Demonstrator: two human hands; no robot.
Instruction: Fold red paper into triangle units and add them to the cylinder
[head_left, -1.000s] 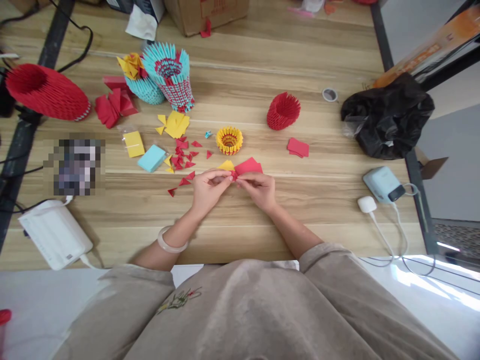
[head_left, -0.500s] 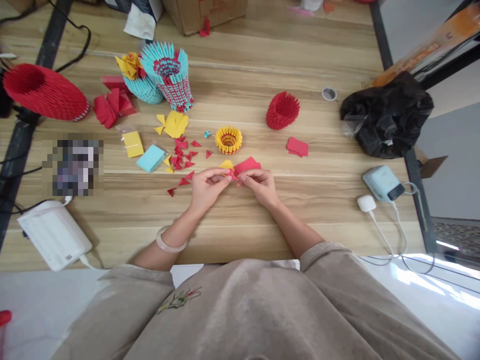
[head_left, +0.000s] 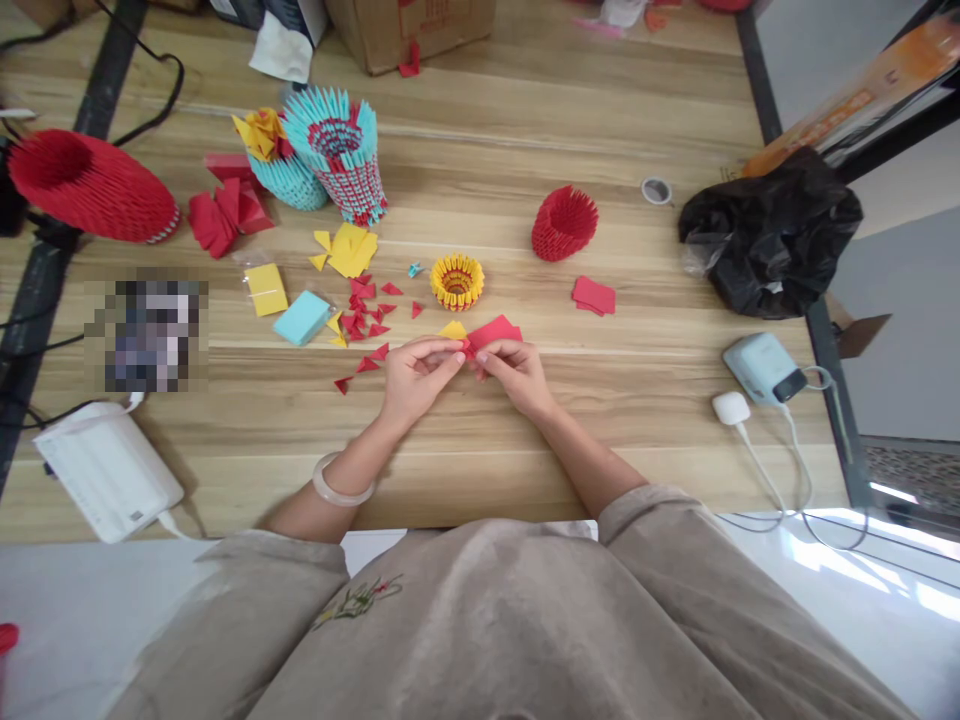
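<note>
L grip (head_left: 420, 376) + R grip (head_left: 519, 376) | both pinched on sm. red ppr (head_left: 470, 349) | ylw ring (head_left: 457, 299) nr

Matt paper sheets (head_left: 496, 328), smooth wood-grain tabletop (head_left: 457, 470), glossy plastic bag (head_left: 780, 230), cloth shirt (head_left: 510, 620).

Around the red paper piece (head_left: 469, 349), a yellow bowl (head_left: 457, 300) patterned with red is at twelve o'clock, a plain red cup (head_left: 562, 238) at one, a black bag (head_left: 750, 262) at two, a pale-blue stack (head_left: 301, 318) at nine, and a turquoise vase (head_left: 361, 185) flecked with red at eleven.
</note>
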